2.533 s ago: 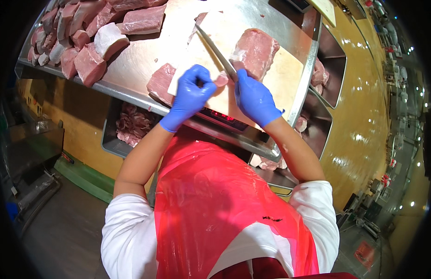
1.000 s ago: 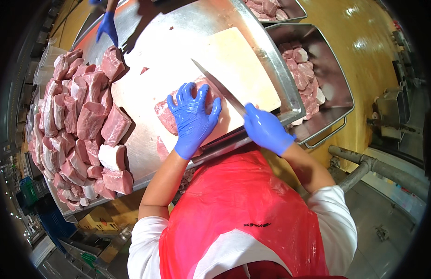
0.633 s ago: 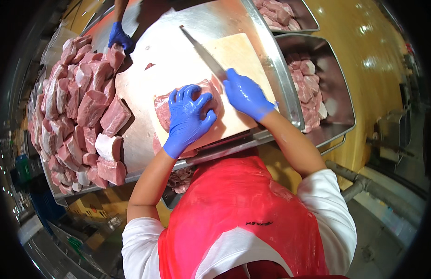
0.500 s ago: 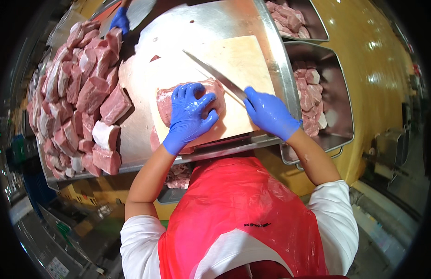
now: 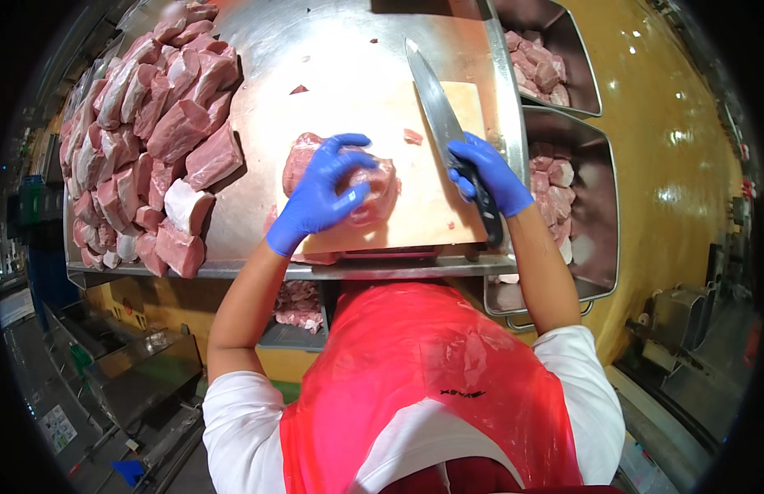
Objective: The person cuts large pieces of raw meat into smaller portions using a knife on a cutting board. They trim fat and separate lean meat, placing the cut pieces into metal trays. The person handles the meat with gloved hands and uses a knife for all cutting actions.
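My left hand [image 5: 320, 189], in a blue glove, has its fingers curved over a slab of raw pork [image 5: 372, 196] on the cream cutting board [image 5: 431, 222]. My right hand [image 5: 501, 181], also gloved, holds a long knife [image 5: 431, 86] by its black handle at the board's right side, blade pointing away from me with its tip past the far edge. A small pork scrap [image 5: 412, 137] lies between slab and blade. Another piece of meat peeps out at the board's near left, largely hidden by my left hand and the board.
A steel worktable [image 5: 283, 49] bears a large heap of pork pieces [image 5: 180, 132] at left. Two steel bins of meat [image 5: 610, 206] hang off its right side. A grey tub of trimmings [image 5: 293, 334] sits below the near edge, above my red apron.
The knife has swung right, more upright in the picture, exposing its handle. My left hand still covers the slab. A co-worker's gloved hand at upper left has left view. My view has shifted.
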A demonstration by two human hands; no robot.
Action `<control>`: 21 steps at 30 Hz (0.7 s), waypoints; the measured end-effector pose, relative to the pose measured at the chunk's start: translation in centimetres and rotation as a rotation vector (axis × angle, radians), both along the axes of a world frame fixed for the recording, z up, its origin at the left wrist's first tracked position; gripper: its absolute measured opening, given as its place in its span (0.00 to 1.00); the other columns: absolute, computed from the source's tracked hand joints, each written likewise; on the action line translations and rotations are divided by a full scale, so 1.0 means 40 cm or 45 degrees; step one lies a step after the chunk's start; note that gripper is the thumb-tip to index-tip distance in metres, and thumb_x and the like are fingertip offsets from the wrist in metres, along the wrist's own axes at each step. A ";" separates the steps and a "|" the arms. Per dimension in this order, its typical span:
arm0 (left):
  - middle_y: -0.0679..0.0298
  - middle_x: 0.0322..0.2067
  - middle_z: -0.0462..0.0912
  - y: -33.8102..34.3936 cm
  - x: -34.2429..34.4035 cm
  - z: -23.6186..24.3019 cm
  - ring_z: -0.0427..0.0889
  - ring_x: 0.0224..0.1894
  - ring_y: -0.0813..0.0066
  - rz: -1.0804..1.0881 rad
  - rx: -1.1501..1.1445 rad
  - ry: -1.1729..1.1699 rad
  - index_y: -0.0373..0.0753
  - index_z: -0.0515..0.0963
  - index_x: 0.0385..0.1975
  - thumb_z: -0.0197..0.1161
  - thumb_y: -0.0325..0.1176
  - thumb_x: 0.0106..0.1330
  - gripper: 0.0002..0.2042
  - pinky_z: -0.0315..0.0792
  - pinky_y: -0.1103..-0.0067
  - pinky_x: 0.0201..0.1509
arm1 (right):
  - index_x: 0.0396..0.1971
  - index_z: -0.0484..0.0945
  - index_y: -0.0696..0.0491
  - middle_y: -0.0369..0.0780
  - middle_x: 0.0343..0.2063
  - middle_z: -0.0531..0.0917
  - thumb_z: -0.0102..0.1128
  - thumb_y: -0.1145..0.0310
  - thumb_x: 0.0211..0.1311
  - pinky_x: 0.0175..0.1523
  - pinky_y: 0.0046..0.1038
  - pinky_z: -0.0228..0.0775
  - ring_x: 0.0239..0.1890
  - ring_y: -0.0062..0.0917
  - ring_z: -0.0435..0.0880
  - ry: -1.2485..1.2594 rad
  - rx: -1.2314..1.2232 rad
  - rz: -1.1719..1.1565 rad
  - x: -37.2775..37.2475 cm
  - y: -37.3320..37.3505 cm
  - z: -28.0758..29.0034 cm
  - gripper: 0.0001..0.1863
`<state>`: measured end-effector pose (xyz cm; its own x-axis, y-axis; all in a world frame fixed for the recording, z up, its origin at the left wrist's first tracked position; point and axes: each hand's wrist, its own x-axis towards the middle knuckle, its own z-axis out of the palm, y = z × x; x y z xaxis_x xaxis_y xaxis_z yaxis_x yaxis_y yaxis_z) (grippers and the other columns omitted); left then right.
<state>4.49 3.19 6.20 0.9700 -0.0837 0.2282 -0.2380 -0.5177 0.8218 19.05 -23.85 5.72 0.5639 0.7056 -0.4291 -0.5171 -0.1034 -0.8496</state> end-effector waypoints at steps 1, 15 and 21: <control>0.55 0.56 0.75 -0.012 0.020 0.007 0.74 0.61 0.59 0.139 -0.314 0.113 0.45 0.78 0.54 0.63 0.39 0.63 0.19 0.65 0.63 0.68 | 0.37 0.71 0.53 0.43 0.21 0.78 0.48 0.60 0.75 0.15 0.25 0.64 0.09 0.21 0.70 0.219 0.218 -0.001 0.001 -0.044 -0.007 0.12; 0.57 0.27 0.80 -0.073 0.185 0.103 0.79 0.30 0.66 -0.005 0.015 0.326 0.33 0.78 0.32 0.60 0.27 0.57 0.05 0.75 0.72 0.39 | 0.36 0.70 0.53 0.42 0.18 0.75 0.49 0.61 0.75 0.13 0.24 0.65 0.08 0.23 0.69 0.183 0.375 -0.186 -0.082 -0.146 0.034 0.11; 0.66 0.33 0.74 0.108 -0.509 0.060 0.73 0.37 0.77 1.260 -0.203 -0.391 0.36 0.72 0.31 0.57 0.17 0.58 0.06 0.70 0.80 0.48 | 0.42 0.71 0.52 0.39 0.19 0.78 0.54 0.64 0.73 0.13 0.18 0.63 0.09 0.19 0.73 0.035 0.003 -0.170 -0.179 -0.130 0.010 0.08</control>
